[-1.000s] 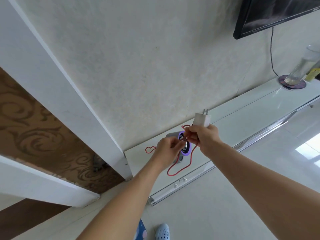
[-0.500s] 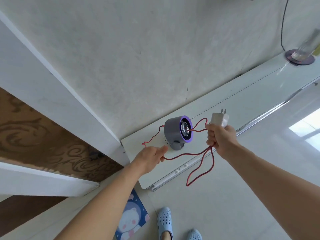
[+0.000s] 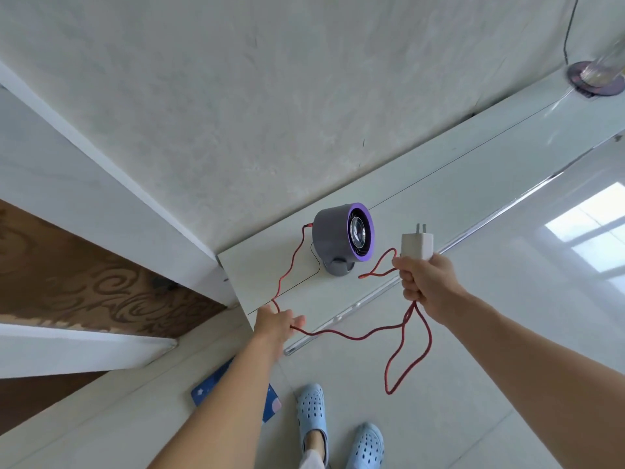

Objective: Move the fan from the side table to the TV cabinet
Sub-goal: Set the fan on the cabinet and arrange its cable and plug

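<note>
1. The fan (image 3: 343,236), a small grey drum with a purple front ring, is standing upright on its foot on the white TV cabinet (image 3: 473,184), near the cabinet's left end and close to the wall.
2. The red cord (image 3: 341,334) is running from the back of the fan down to the left hand (image 3: 275,324), then sagging across to the right hand (image 3: 427,287), with a loop hanging below towards the floor.
3. The left hand is pinching the cord between curled fingers, just off the cabinet's front edge.
4. The right hand is gripping the white plug adapter (image 3: 416,245) together with several strands of cord, its prongs pointing up.
5. The placing itself is looking done, since neither hand is touching the fan; the step in hand appears to be sorting out the loose cord.
6. The next move is probably calling for gathering the dangling loop and laying cord and adapter down on the cabinet beside the fan, gently, since any tug on the cord could be dragging or tipping the light fan.
</note>
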Motion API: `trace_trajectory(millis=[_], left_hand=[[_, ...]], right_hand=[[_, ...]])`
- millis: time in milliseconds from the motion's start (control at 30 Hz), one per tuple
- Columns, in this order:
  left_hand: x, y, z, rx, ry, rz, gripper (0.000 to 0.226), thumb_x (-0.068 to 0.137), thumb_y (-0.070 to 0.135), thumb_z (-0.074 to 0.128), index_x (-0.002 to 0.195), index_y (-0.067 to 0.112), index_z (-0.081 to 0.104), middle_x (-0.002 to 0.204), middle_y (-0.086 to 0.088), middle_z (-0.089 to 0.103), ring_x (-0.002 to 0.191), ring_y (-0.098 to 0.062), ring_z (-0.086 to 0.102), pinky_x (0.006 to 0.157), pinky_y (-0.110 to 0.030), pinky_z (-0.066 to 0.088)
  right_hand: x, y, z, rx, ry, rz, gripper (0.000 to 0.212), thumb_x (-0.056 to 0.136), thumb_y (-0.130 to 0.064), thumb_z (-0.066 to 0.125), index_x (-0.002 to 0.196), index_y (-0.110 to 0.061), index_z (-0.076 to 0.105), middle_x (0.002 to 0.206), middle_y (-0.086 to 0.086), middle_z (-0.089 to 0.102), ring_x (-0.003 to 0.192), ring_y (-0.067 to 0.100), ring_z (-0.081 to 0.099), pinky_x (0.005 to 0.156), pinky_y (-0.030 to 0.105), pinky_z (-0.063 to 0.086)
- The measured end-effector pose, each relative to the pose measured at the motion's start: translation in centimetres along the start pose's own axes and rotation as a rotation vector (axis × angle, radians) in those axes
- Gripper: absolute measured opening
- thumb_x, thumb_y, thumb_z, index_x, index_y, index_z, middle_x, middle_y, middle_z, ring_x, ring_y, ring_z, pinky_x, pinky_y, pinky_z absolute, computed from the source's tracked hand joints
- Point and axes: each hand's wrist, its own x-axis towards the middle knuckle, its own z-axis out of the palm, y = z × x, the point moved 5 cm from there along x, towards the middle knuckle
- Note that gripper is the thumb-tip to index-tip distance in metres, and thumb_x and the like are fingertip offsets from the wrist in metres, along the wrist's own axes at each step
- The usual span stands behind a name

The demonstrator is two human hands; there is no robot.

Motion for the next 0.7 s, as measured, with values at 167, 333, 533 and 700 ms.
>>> trace_trajectory(millis=[167, 333, 533, 700], left_hand=[[-0.7, 0.7, 0.7, -0.068, -0.029, 0.151, 0.020, 0.103, 0.003, 0.040, 0.110, 0.002, 0.058, 0.087, -0.013, 0.071, 0.069, -0.023, 0.069, 0.060, -0.029, 0.057], [-1.1, 0.9, 1.5, 0.296, -0.032, 0.322, 0.024, 0.096, 0.006, 0.051, 0.106, 0.013, 0.072, 0.088, 0.004, 0.067, 0.084, -0.013, 0.059, 0.082, -0.031, 0.048], [-1.3, 1.1, 1.9, 0.248, -0.077, 0.376, 0.025, 0.090, 0.003, 0.065, 0.111, 0.016, 0.064, 0.070, -0.006, 0.065, 0.053, -0.014, 0.060, 0.061, -0.027, 0.056], [-0.4, 1.4, 1.9, 0.133, -0.153, 0.322, 0.029, 0.095, 0.005, 0.051, 0.116, 0.018, 0.067, 0.094, -0.007, 0.076, 0.091, -0.023, 0.074, 0.082, -0.038, 0.060]], right_hand=[[0.9, 1.6, 1.9, -0.150, -0.042, -0.100, 0.017, 0.089, -0.021, 0.065, 0.094, -0.009, 0.054, 0.064, 0.004, 0.044, 0.051, 0.015, 0.037, 0.046, 0.027, 0.034], [1.2, 3.0, 7.7, -0.161, -0.186, -0.127, 0.017, 0.086, -0.026, 0.050, 0.092, -0.012, 0.043, 0.071, 0.005, 0.045, 0.055, 0.013, 0.037, 0.050, 0.025, 0.032], [1.0, 5.3, 14.3, -0.400, -0.262, -0.221, 0.027, 0.089, -0.026, 0.041, 0.109, -0.007, 0.043, 0.088, 0.007, 0.049, 0.076, 0.019, 0.046, 0.071, 0.039, 0.042], [1.1, 7.5, 16.6, -0.564, -0.280, -0.366, 0.024, 0.097, -0.014, 0.046, 0.121, -0.017, 0.042, 0.096, 0.002, 0.061, 0.086, 0.022, 0.058, 0.071, 0.032, 0.047]])
